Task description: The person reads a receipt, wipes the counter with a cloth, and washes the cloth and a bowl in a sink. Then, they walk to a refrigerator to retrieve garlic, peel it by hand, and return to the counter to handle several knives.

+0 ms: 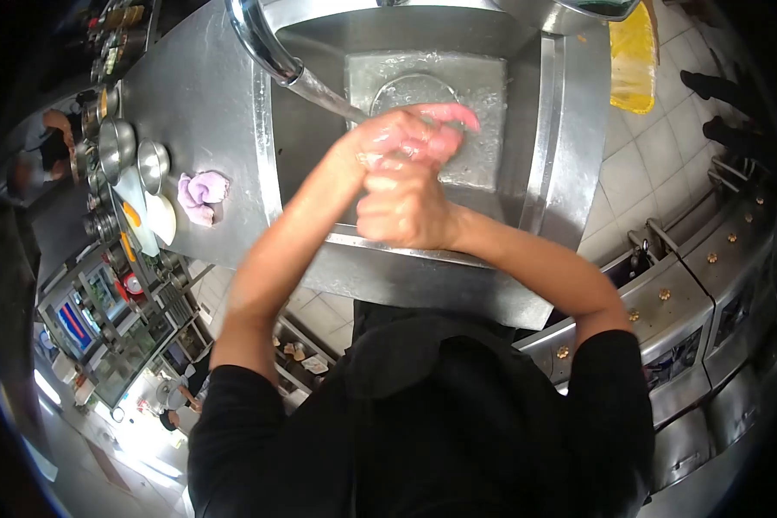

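Note:
Over the steel sink [309, 129], my two wet hands press together under the running tap [263, 39]. The water stream [330, 95] falls onto the back of my left hand [410, 138]. That hand reaches across from the left, its reddened fingers stretched toward the right. Just below it and touching it is my right hand [410, 205], fingers curled in tightly; whatever they enclose is hidden. Water ripples in the bottom of the basin under both hands, where a round rim [414, 79] shows.
A crumpled lilac cloth [203, 195] lies on the steel counter [203, 95] left of the sink. Metal bowls [154, 164] stand farther left. A yellow object [632, 60] is at the upper right, and steel kitchen units [665, 319] line the right side. Other people [56, 138] appear at the left.

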The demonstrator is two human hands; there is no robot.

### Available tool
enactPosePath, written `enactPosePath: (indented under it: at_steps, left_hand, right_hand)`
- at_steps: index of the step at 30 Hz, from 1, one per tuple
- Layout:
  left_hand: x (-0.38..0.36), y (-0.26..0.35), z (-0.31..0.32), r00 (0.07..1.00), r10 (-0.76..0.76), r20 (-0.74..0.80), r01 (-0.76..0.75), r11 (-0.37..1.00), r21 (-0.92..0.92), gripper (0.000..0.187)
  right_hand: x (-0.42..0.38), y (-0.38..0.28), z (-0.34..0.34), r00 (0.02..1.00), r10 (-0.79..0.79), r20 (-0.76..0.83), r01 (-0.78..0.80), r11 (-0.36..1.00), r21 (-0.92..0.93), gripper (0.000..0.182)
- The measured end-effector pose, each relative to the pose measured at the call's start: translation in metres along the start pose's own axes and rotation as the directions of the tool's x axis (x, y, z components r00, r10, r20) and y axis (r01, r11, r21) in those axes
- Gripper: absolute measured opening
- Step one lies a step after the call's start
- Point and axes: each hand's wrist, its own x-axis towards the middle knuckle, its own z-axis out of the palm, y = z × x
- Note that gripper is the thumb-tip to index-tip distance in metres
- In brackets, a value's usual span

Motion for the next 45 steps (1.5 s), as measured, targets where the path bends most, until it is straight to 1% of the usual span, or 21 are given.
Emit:
enactPosePath:
  at_steps: [4, 5, 7, 10, 12, 13, 15, 17, 18, 20, 22, 24, 26, 28, 30, 32, 37, 40, 41, 43, 45]
  left_hand:
    - [0.005, 0.028, -0.009, 0.940, -0.278, -0.198, 0.333, 0.620, 0.710, 0.034]
    - [0.008, 0.024, -0.008, 0.881, -0.082, -0.467, 0.465, 0.336, 0.819, 0.029]
    - [0.011, 0.019, -0.026, 0.823, 0.157, -0.545, 0.471, 0.347, 0.811, 0.027]
    - [0.033, -0.003, -0.094, 0.608, 0.711, -0.354, 0.400, 0.112, 0.910, 0.022]
    - [0.051, -0.006, -0.085, 0.561, 0.712, -0.421, 0.490, 0.125, 0.863, 0.013]
    - [0.052, -0.016, -0.096, 0.596, 0.699, -0.395, 0.480, 0.083, 0.873, 0.012]
    - [0.057, -0.027, -0.121, 0.631, 0.695, -0.345, 0.459, 0.024, 0.888, 0.012]
    - [0.045, -0.022, -0.134, 0.649, 0.417, -0.636, 0.403, 0.521, 0.753, 0.017]
    - [0.037, -0.018, -0.141, 0.642, 0.420, -0.642, 0.416, 0.512, 0.751, 0.017]
    - [0.021, -0.012, -0.148, 0.595, 0.168, -0.786, -0.091, 0.986, 0.141, 0.022]
    - [0.015, -0.010, -0.146, 0.499, 0.170, -0.849, -0.054, 0.985, 0.166, 0.023]
    - [0.012, -0.019, -0.151, 0.280, 0.548, -0.788, -0.251, 0.835, 0.490, 0.023]
    - [0.014, -0.025, -0.137, 0.317, 0.674, -0.667, -0.265, 0.738, 0.620, 0.020]
    - [0.026, -0.032, -0.128, 0.277, 0.816, -0.508, -0.172, 0.562, 0.809, 0.017]
    - [0.033, -0.045, -0.095, 0.137, 0.927, -0.349, 0.024, 0.349, 0.937, 0.016]
    - [0.036, -0.063, -0.107, 0.041, 0.980, -0.195, 0.147, 0.187, 0.971, 0.013]
    - [0.058, -0.105, -0.080, -0.091, 0.699, -0.709, -0.623, 0.516, 0.588, 0.015]
    - [0.069, -0.086, -0.030, 0.096, 0.349, -0.932, -0.710, 0.680, 0.181, 0.008]
    - [0.072, -0.088, -0.047, 0.086, 0.340, -0.937, -0.719, 0.672, 0.177, 0.008]
    - [0.069, -0.092, -0.092, 0.677, 0.592, -0.437, -0.704, 0.694, -0.151, 0.008]
    - [0.033, -0.046, -0.017, 0.859, 0.458, -0.230, -0.511, 0.740, -0.437, 0.007]
  right_hand:
    - [-0.025, 0.030, 0.047, 0.944, -0.109, 0.311, 0.121, 0.992, -0.019, 0.011]
    - [-0.030, 0.049, 0.058, 0.895, -0.129, 0.427, 0.175, 0.982, -0.070, 0.009]
    - [-0.027, 0.076, 0.061, 0.750, -0.084, 0.656, 0.197, 0.975, -0.101, 0.010]
    - [-0.096, 0.131, 0.159, 0.937, 0.232, 0.262, -0.307, 0.904, 0.296, 0.013]
    - [-0.076, 0.144, 0.134, 0.427, 0.333, 0.841, -0.595, 0.803, -0.015, 0.023]
    - [-0.123, 0.151, 0.182, 0.864, 0.285, 0.416, -0.411, 0.875, 0.254, 0.019]
    - [-0.127, 0.142, 0.165, 0.680, 0.121, 0.723, 0.051, 0.976, -0.211, 0.018]
    - [-0.096, 0.122, 0.122, 0.602, 0.119, 0.789, 0.059, 0.980, -0.192, 0.015]
    - [-0.079, 0.107, 0.103, 0.522, 0.100, 0.847, 0.060, 0.986, -0.153, 0.013]
    - [-0.064, 0.093, 0.081, 0.667, 0.163, 0.727, -0.203, 0.979, -0.034, 0.010]
    - [-0.066, 0.101, 0.070, 0.744, 0.269, 0.612, -0.411, 0.906, 0.101, 0.006]
    - [-0.067, 0.109, 0.074, 0.519, 0.855, -0.007, -0.793, 0.484, 0.370, 0.005]
    - [-0.075, 0.122, 0.067, 0.216, 0.967, -0.136, -0.905, 0.251, 0.343, 0.010]
    - [-0.086, 0.115, 0.068, 0.076, 0.992, 0.101, -0.943, 0.039, 0.330, 0.018]
    - [-0.083, 0.091, 0.071, -0.062, 0.620, 0.782, -0.161, -0.779, 0.605, 0.026]
    - [-0.096, 0.092, 0.090, -0.083, 0.731, 0.677, -0.052, -0.682, 0.730, 0.027]
    - [-0.084, 0.086, 0.061, -0.439, 0.886, 0.149, -0.240, -0.276, 0.931, 0.025]
    - [-0.044, 0.047, 0.015, -0.204, 0.965, -0.167, -0.397, 0.075, 0.915, 0.026]
    - [-0.030, 0.033, 0.003, 0.064, 0.943, -0.327, -0.527, 0.310, 0.791, 0.023]
    - [-0.006, 0.013, -0.013, 0.520, 0.700, -0.489, -0.568, 0.711, 0.414, 0.010]
    - [0.014, -0.001, -0.024, 0.681, 0.544, -0.491, -0.512, 0.832, 0.213, 0.002]
